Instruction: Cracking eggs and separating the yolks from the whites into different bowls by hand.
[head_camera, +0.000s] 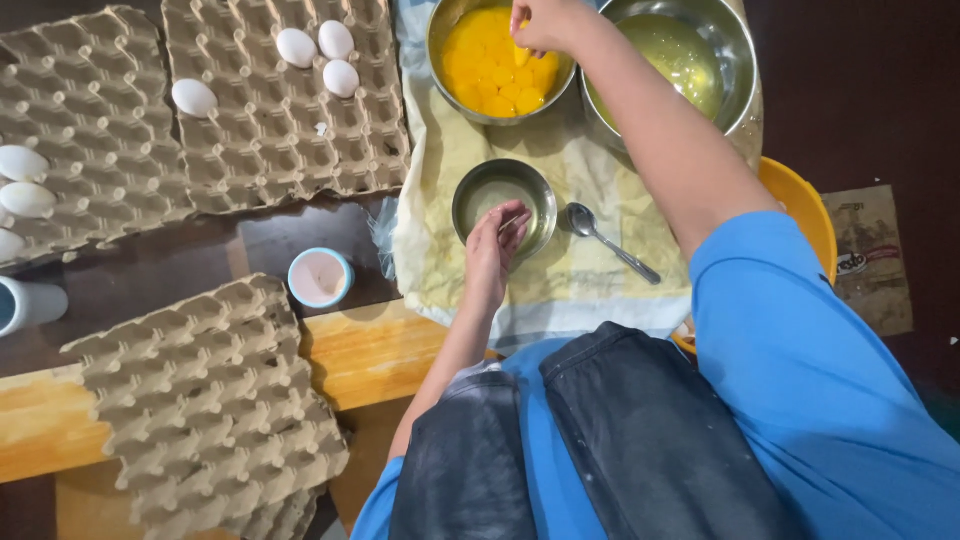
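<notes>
Overhead, steel bowl (500, 62) of glossy orange yolks — right hand (541, 22) above.

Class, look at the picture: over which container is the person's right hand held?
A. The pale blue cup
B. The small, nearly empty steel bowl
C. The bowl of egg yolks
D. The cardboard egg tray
C: the right hand hangs over the bowl of egg yolks; the left hand is at the small steel bowl.

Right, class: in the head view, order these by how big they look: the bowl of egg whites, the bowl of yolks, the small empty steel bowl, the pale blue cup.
1. Bowl of egg whites, partly hidden by the arm.
2. Bowl of yolks, slightly smaller, though cropped at the top.
3. Small empty steel bowl.
4. Pale blue cup.
</notes>
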